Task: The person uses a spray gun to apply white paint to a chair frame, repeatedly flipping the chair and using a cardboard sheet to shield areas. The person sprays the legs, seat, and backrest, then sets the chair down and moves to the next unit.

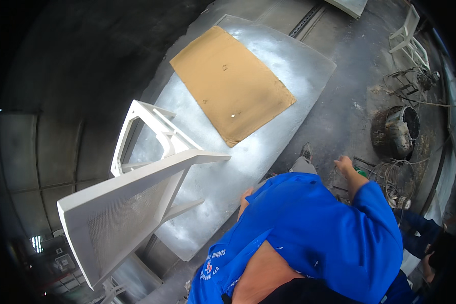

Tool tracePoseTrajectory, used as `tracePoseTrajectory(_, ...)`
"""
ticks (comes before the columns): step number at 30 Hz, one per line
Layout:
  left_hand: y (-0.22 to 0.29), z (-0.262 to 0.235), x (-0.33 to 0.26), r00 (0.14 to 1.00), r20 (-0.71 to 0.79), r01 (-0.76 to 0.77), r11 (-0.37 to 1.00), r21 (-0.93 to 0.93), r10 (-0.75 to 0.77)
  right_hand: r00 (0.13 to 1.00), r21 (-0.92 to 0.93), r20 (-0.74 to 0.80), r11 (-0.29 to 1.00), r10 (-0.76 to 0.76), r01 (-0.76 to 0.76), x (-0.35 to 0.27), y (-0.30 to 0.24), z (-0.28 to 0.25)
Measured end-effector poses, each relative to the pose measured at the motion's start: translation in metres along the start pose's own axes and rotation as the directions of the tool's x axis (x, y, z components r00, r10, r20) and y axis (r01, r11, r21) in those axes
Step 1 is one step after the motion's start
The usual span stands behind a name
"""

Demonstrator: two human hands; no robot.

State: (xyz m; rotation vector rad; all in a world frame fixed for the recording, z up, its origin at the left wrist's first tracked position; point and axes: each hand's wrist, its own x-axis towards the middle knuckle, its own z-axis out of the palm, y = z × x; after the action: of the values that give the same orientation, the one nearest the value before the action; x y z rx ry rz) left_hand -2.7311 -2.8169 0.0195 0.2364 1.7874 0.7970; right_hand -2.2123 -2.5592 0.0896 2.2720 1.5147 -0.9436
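A grey metal table [268,152] carries a cardboard sheet [232,83] at its far end and a white chair [137,197] at its near-left edge. Bare floor [339,101] runs right of the table. Nobody's hands can be told as the wearer's own.

Counted on and around the grey table [268,152]

One white chair [137,192], one brown cardboard sheet [231,83], one rusty round drum [395,133], one white frame [409,38] far off.
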Motion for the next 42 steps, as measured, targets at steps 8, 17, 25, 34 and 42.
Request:
tracePoseTrajectory(8,0.154,-0.026,0.111,0.971,0.113,-0.229,0.685,0.691,0.211,0.999,0.855,-0.016,0.519,0.038,-0.006,-0.086,-0.014,-0.090)
tracePoseTrajectory(17,0.252,0.084,0.200,0.958,-0.106,-0.213,0.906,0.366,0.268,0.340,0.522,-0.404,0.092,-0.849,0.848,-0.238,-0.239,-0.303)
tracePoseTrajectory(25,0.215,0.062,0.244,0.943,-0.310,0.080,0.819,0.568,0.122,0.100,0.664,-0.366,-0.184,-0.925,0.725,-0.287,-0.337,-0.308)
tracePoseTrajectory(34,0.205,0.023,0.299,0.893,-0.371,0.293,0.955,0.047,-0.255,0.243,0.735,-0.394,-0.146,-0.886,0.662,-0.294,-0.354,-0.285)
tracePoseTrajectory(42,0.202,0.050,0.303,0.756,-0.574,0.439,0.894,0.087,-0.315,0.320,0.752,-0.425,-0.133,-0.847,0.646,-0.290,-0.366,-0.269)
